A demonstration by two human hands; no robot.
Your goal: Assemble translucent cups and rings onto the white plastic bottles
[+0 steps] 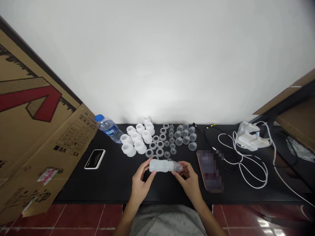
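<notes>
On my feed, left to right: a flattened cardboard carton [36, 108], a blue-capped water bottle [108, 128] and a flat white device [94, 159] lie on the black table [110, 186], then white collars [140, 147], grey rings [157, 152] and clear domes [178, 141]. Just in front of them, my left hand [140, 183] curls its fingers around the frosted bottle body [159, 166], held level above the table. My right hand [188, 183], fingers part-open, cups its narrow clear end [178, 167]. It looks light, soft-walled and slick, so I'd hold the thick middle gently. Further right: a blurred phone [209, 170], white cable [267, 173], white plug-in unit [251, 137]
</notes>
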